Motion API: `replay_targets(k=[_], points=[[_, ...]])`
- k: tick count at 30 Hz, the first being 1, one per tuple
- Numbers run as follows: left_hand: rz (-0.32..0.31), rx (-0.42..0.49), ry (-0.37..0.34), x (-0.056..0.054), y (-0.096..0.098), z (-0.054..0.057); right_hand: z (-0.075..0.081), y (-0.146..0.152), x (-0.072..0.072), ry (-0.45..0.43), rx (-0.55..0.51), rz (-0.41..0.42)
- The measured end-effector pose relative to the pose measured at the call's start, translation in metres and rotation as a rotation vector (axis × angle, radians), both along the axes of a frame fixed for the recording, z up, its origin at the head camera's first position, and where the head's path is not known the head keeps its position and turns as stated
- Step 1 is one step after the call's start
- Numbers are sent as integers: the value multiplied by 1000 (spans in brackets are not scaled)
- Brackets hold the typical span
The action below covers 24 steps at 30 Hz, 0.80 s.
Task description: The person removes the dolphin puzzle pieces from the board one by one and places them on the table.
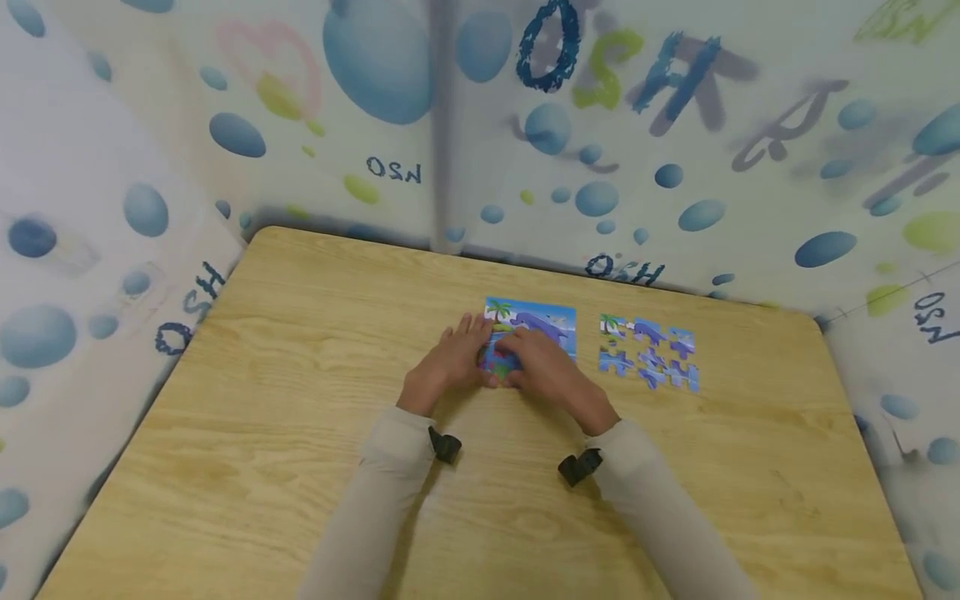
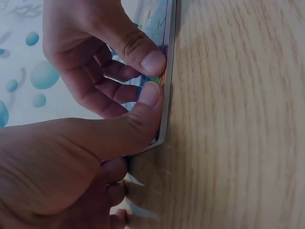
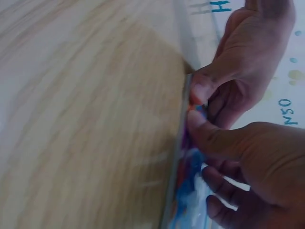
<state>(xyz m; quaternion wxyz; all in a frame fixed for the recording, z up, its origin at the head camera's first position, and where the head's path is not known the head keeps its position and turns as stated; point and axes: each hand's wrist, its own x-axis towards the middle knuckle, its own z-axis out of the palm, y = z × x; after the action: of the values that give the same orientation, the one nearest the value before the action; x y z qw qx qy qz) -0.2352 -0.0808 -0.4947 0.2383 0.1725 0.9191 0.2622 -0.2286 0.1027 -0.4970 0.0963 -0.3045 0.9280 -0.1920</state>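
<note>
A jigsaw puzzle board (image 1: 566, 325) with a dolphin, palm tree and sea picture lies on the table under both hands. My left hand (image 1: 452, 360) lies along its left side, with the thumb (image 2: 150, 98) on the lower left corner area. From the right, my right hand (image 1: 551, 371) reaches over the picture. Its thumb (image 3: 198, 119) touches the near edge area, close beside the left thumb, and its other fingers bend over the picture. Colourful picture parts show between the thumbs. Whatever lies under the fingertips is hidden.
Several loose puzzle pieces (image 1: 648, 333) lie in two rows to the right of the board. The wooden table (image 1: 300, 350) reaches back to a patterned curtain (image 1: 495, 167) with blue drops and lettering. Dark devices sit on both wrists.
</note>
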Motion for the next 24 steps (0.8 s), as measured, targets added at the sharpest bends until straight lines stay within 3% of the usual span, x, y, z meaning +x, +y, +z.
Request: replay_targets(k=[10, 15, 20, 24], points=[[-12, -14, -16, 0, 1, 2, 2, 0, 3, -92, -72, -20], [-10, -18, -10, 1, 1, 3, -1, 1, 5, -116, -127, -70], [-6, -27, -8, 1, 2, 4, -6, 6, 7, -74, -166, -132], [0, -35, -11, 0, 2, 4, -6, 9, 6, -25, -158, -135]])
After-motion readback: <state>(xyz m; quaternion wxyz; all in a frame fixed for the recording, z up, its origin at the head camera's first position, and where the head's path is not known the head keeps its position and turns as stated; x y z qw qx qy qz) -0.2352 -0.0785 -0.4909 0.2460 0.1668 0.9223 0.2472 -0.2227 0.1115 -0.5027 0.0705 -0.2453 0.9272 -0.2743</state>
